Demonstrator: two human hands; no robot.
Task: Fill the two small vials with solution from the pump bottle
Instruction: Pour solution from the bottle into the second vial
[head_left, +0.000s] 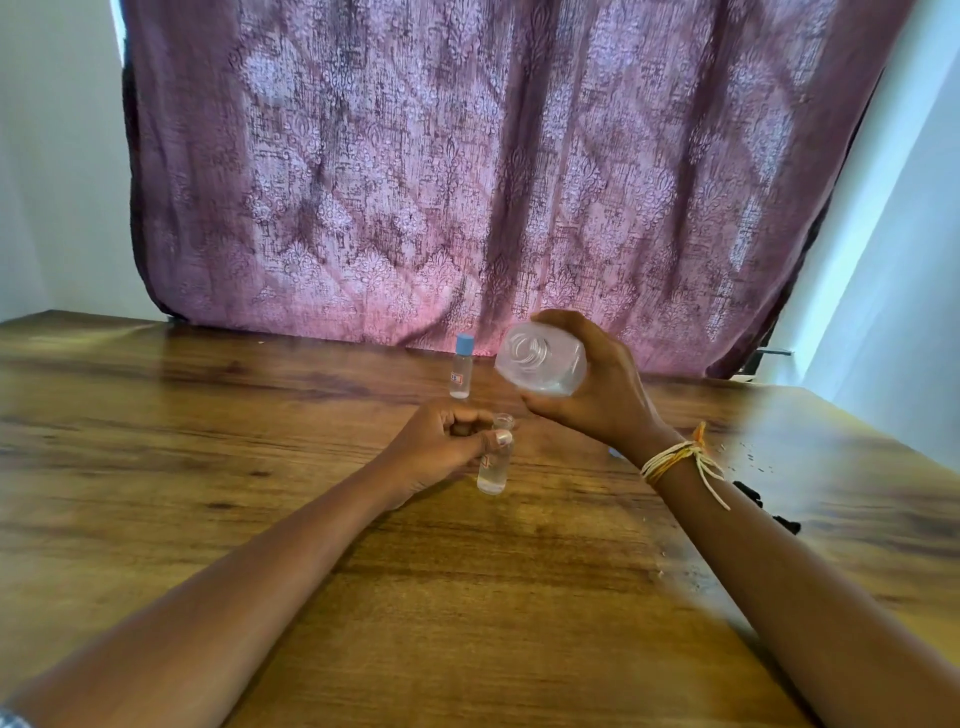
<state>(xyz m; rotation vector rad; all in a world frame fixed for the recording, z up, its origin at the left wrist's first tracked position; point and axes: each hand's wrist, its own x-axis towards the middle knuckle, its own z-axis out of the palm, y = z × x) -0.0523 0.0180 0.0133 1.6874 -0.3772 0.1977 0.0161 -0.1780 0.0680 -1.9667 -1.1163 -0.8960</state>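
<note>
Head view, biggest first: purple patterned curtain (493, 171) fills the back, w/ a wooden table (208, 441) below it. Right hand (597, 384) is wrapped round the pump bottle (540, 361), tipped over so its base faces the camera; the mouth end is hidden behind it, so can't tell if a pump is fitted or if liquid is running. Yellow-white thread band (680, 457) sits on that wrist. Left hand (447, 447) pinches the open vial (496, 457) near its neck, thumb on the front, vial upright w/ its base on or just above the table, directly under the bottle. Some clear liquid shows in its lower part.

Step, as I read it: pouring into vial no. 2. Capped vial (461, 366), blue top, stands behind, near the curtain, prob. already done.

Next needs a slow tilt, mouth aligned over a narrow neck, then a cap.

Hazards: spill risk is high. Small specks and dark bits (763, 499) lie at right, apart from the work.
</note>
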